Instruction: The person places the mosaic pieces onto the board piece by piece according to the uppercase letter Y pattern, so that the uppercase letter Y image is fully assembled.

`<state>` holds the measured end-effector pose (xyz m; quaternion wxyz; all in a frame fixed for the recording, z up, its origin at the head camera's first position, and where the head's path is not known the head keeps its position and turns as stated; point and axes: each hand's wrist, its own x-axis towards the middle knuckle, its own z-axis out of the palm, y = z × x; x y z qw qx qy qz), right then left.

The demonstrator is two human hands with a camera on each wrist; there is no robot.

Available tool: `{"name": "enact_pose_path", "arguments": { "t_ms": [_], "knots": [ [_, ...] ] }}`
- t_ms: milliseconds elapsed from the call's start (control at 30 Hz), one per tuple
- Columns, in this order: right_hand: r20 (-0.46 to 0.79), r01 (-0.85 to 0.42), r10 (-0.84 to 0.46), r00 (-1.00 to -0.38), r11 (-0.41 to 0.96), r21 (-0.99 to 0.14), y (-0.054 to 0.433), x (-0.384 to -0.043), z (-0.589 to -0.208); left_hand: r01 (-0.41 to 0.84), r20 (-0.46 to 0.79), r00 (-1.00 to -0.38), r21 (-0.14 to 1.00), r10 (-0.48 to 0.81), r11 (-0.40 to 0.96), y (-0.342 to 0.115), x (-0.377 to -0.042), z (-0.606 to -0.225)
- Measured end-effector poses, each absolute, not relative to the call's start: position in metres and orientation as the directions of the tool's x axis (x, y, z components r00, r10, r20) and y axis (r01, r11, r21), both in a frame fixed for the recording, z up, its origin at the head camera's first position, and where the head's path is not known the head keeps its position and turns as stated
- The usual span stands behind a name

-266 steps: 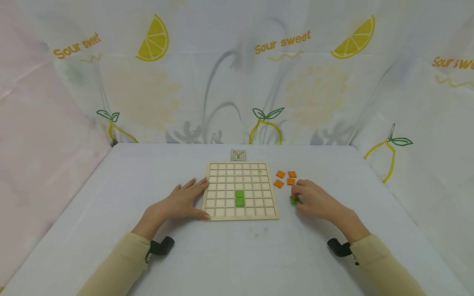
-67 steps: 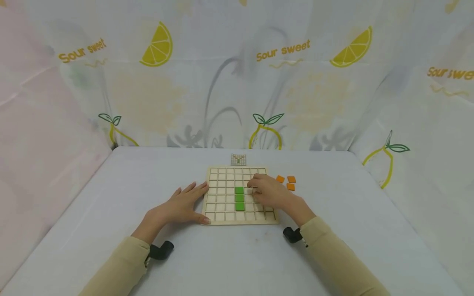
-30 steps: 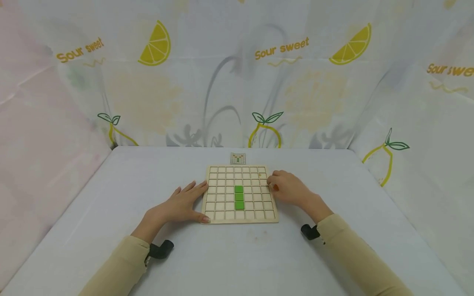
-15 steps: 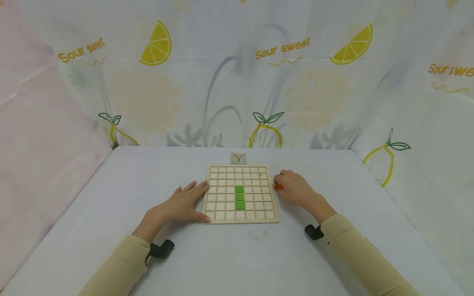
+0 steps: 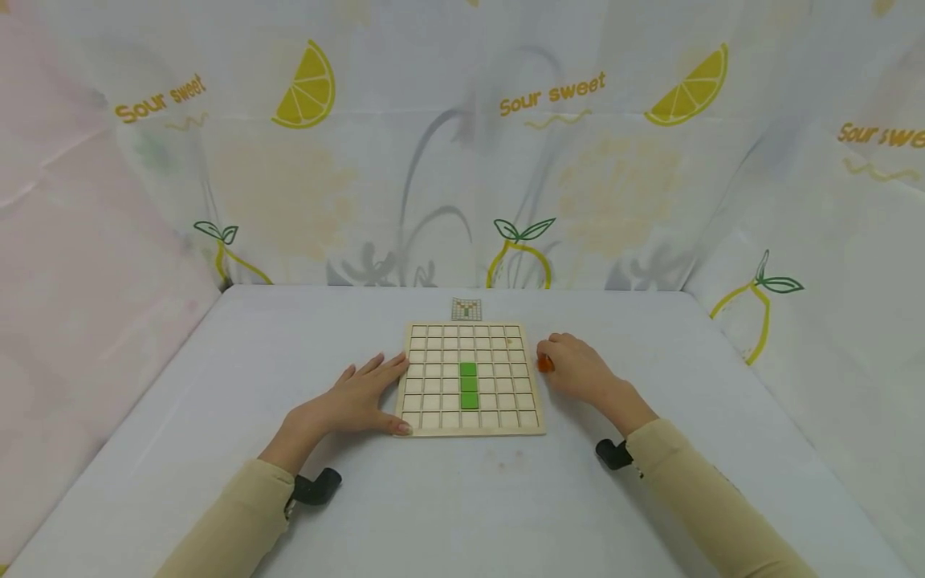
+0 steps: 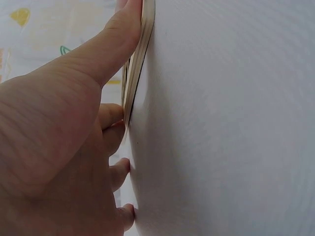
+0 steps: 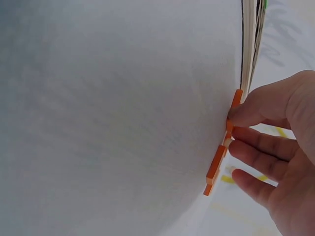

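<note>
A pale wooden grid board (image 5: pixel 431 384) lies in the middle of the white table, with three green square tiles (image 5: pixel 468 384) in a column in its cells. My left hand (image 5: pixel 354 399) is spread at the board's left side, its straight fingers and thumb touching the edge. To the right of the board, my right hand (image 5: pixel 578 371) pinches an orange tile (image 7: pixel 236 100) low over the table. Another orange tile (image 7: pixel 216 164) lies beside its fingers in the right wrist view. From the head, that hand covers most of the orange tiles.
Behind the board lies a small printed card (image 5: pixel 466 309) with a coloured grid pattern. White cloth walls with lemon prints (image 5: pixel 305 84) enclose the table (image 5: pixel 462 498) at the back and sides. Black wrist mounts (image 5: pixel 318 486) sit at both cuffs.
A third green tile has joined the column since the oldest frame. My right hand has gone from over the board to the orange tiles on the right. My left hand stays put.
</note>
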<state>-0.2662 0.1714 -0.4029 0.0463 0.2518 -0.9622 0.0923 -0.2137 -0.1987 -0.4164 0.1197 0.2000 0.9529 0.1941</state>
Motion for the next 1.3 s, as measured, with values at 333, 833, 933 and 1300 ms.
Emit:
{"name": "enact_pose_path", "arguments": {
  "t_ms": [333, 833, 933, 1300],
  "knots": [
    [0.106, -0.470, -0.458, -0.883, 0.867, -0.167, 0.171, -0.270, -0.405, 0.336, -0.138, -0.893, 0.428, 0.428, 0.839, -0.199, -0.211, -0.414],
    [0.064, -0.423, -0.419, -0.906, 0.882, -0.210, 0.166, -0.268, -0.399, 0.331, -0.142, -0.893, 0.436, 0.427, 0.837, -0.199, -0.210, -0.412],
    [0.067, -0.418, -0.413, -0.908, 0.883, -0.215, 0.164, -0.269, -0.399, 0.330, -0.145, -0.892, 0.438, 0.428, 0.836, -0.199, -0.209, -0.411],
    [0.104, -0.476, -0.464, -0.880, 0.855, -0.208, 0.152, -0.276, -0.401, 0.327, -0.145, -0.892, 0.445, 0.428, 0.833, -0.199, -0.209, -0.410]
  ]
}}
